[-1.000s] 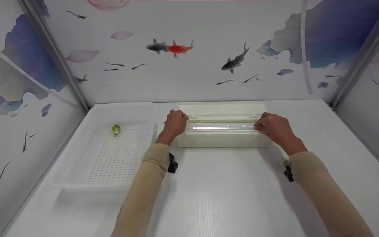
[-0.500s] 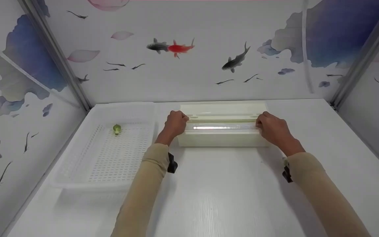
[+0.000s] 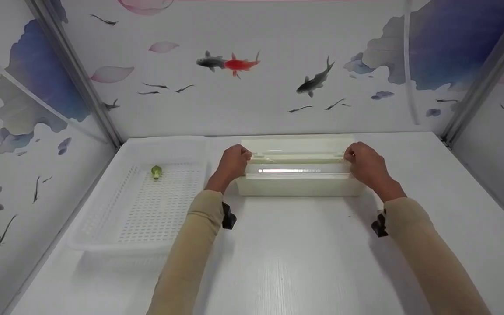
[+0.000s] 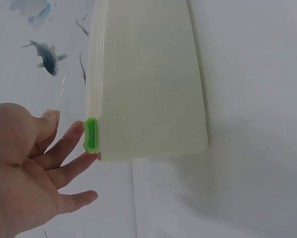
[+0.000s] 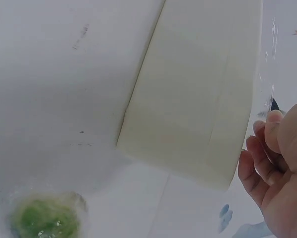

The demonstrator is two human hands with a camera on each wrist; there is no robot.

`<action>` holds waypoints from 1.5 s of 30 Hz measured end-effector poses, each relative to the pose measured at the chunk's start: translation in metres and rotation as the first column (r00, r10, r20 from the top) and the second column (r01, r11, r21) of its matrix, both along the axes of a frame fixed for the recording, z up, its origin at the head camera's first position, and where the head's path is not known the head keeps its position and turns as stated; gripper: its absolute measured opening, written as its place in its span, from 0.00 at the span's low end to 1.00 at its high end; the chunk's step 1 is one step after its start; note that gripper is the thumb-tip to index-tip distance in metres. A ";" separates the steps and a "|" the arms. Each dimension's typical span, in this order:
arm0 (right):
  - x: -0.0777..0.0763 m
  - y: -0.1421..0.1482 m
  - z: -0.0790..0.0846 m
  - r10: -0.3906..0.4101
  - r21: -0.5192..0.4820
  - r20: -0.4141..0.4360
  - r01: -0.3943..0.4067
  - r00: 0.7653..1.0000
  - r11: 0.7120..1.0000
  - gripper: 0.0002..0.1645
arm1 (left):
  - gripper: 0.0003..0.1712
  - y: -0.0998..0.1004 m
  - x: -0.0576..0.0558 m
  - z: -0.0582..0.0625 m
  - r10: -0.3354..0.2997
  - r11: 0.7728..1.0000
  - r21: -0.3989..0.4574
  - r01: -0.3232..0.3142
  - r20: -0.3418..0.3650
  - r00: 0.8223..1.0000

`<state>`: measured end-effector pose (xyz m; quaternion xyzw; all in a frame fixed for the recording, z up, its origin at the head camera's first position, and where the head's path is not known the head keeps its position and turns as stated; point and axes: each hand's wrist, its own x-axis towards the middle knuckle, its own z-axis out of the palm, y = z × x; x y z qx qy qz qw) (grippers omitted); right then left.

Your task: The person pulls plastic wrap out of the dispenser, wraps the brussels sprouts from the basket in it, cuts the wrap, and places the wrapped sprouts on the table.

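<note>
A cream cling film dispenser box (image 3: 298, 187) stands at the back of the table with its lid (image 3: 295, 144) raised. Clear cling film (image 3: 295, 169) spans its top between both hands. At the left end, my left hand (image 3: 233, 162) pinches the film between thumb and forefinger. Its other fingers reach toward a green slider (image 4: 91, 135) on the box edge, seen in the left wrist view. My right hand (image 3: 365, 164) pinches the film at the right end, its lower fingers curled beside the box.
To the left stands a white perforated basket (image 3: 138, 247) holding one small green vegetable (image 3: 156, 172). The right wrist view shows another green item (image 5: 46, 218) under shiny film on the table, near the right wrist. Printed wall panels (image 3: 234, 109) enclose the back and sides.
My right hand has shifted slightly right and upward, and the film across the box looks smoother. My left hand has stayed nearly in place.
</note>
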<state>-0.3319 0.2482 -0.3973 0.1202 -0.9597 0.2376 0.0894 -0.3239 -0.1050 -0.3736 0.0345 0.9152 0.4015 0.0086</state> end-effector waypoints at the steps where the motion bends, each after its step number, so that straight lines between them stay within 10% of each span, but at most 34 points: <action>1: 0.000 0.000 0.001 -0.008 -0.009 -0.001 0.008 1.000 1.000 0.08 | 0.16 0.000 0.000 0.001 0.002 1.000 0.011 -0.002 0.002 1.000; 20: 0.002 0.005 0.018 0.042 -0.291 0.109 -0.009 0.993 0.957 0.16 | 0.17 -0.006 0.002 0.008 -0.057 0.980 0.190 0.065 -0.045 0.997; 45: 0.005 0.004 0.067 0.018 -0.313 0.105 0.016 0.994 0.950 0.14 | 0.15 -0.013 0.003 0.040 -0.083 0.940 0.317 0.125 -0.144 0.986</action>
